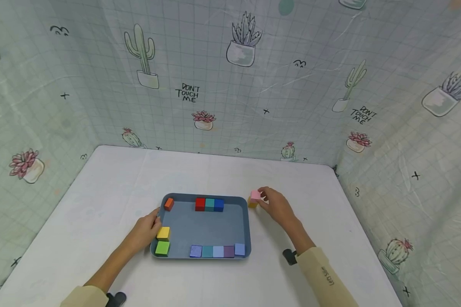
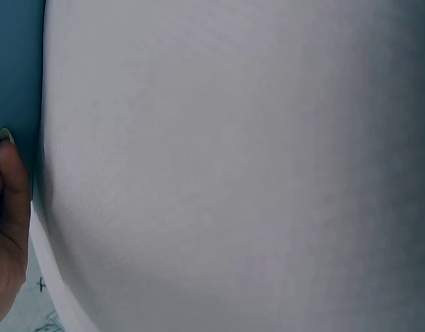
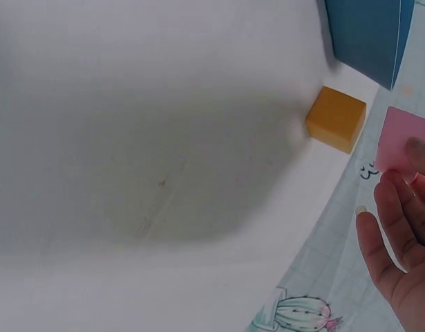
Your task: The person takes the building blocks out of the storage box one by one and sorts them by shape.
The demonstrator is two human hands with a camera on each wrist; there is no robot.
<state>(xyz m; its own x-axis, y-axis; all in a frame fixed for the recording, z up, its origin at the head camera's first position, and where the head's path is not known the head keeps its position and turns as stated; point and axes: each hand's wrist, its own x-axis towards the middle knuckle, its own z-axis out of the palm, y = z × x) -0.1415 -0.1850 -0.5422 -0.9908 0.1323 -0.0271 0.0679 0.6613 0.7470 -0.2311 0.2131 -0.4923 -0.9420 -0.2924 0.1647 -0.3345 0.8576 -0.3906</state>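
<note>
A blue-grey tray (image 1: 207, 224) lies on the white table. Inside it are an orange block (image 1: 169, 204), a red, teal and blue row (image 1: 209, 204), a yellow block (image 1: 163, 233), a green block (image 1: 162, 248) and a pastel row (image 1: 217, 250) along the near wall. My left hand (image 1: 147, 230) rests against the tray's left rim (image 2: 15, 76), fingers touching it. My right hand (image 1: 276, 204) pinches a pink block (image 1: 255, 195) (image 3: 402, 140), lifted just right of the tray. A dark yellow block (image 3: 336, 117) (image 1: 252, 204) sits on the table below it.
Cactus-print cloth walls (image 1: 230, 85) enclose the table on three sides. Bare white tabletop (image 1: 111, 192) spreads left of, right of and behind the tray.
</note>
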